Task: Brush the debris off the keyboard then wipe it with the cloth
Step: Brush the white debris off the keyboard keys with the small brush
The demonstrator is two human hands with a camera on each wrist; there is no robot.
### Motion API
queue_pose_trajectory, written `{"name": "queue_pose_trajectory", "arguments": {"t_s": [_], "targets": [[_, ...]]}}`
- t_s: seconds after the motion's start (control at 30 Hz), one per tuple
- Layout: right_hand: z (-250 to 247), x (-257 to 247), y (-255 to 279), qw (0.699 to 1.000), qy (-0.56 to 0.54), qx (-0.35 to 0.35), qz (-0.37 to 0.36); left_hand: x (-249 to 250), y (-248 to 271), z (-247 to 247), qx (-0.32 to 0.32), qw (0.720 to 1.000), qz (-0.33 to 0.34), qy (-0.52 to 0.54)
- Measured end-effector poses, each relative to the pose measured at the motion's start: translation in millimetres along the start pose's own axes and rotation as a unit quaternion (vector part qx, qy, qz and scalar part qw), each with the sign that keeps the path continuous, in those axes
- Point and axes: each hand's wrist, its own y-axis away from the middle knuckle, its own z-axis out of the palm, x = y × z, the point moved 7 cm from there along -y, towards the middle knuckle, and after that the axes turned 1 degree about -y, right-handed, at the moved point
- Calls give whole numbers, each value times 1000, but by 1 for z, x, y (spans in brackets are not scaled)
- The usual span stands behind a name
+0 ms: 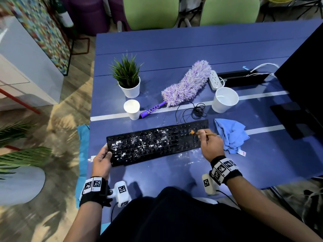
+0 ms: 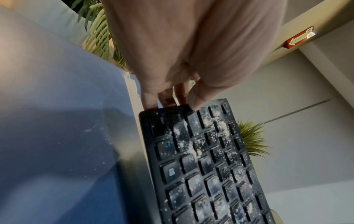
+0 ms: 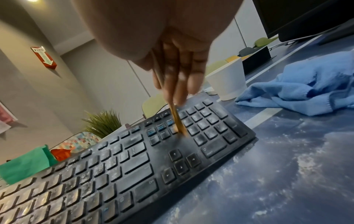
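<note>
A black keyboard (image 1: 157, 142) (image 2: 206, 163) (image 3: 122, 166) lies on the blue table (image 1: 174, 49), its left and middle keys covered in white powder. My left hand (image 1: 102, 159) (image 2: 172, 97) grips the keyboard's left end, thumb on top and fingers behind the edge. In my right hand (image 1: 209, 144) (image 3: 176, 84) I pinch a thin wooden brush (image 1: 201, 133) (image 3: 178, 121), whose orange tip touches the keys beside the number pad. A crumpled blue cloth (image 1: 230, 135) (image 3: 306, 91) lies right of the keyboard.
Behind the keyboard stand a paper cup (image 1: 132, 109), a potted plant (image 1: 127, 77), a purple duster (image 1: 185, 84), a white cup (image 1: 224, 99), a coiled cable (image 1: 197, 110) and a power strip (image 1: 215, 79). A dark monitor (image 1: 304, 67) is at the right. Powder smears the table near me.
</note>
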Motion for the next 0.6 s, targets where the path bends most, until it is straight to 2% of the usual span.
{"name": "queue_pose_trajectory", "arguments": {"t_s": [0.07,0.1,0.2,0.23,0.33,0.4,0.47,0.6], "targets": [[9,11,-1,997,32,-48,51,0,0,1,0,1000,4,2],[10,13,-1,998,23,-43,48,0,0,1,0,1000,8,2],[-10,-12,0,999,-17,39,-33,4,2,1,4,1000,16,7],[-10,-13,-2,998,-18,42,-40,3,2,0,6,1000,14,9],[5,-1,-10,998,32,-42,33,-1,0,-2,6,1000,10,11],[2,-3,-12,999,18,-27,20,-3,-1,-2,5,1000,7,15],[-7,-15,-11,999,-21,8,-28,1,0,-1,5,1000,8,15],[-1,-21,-11,997,-66,-19,-23,6,2,2,4,1000,12,19]]}}
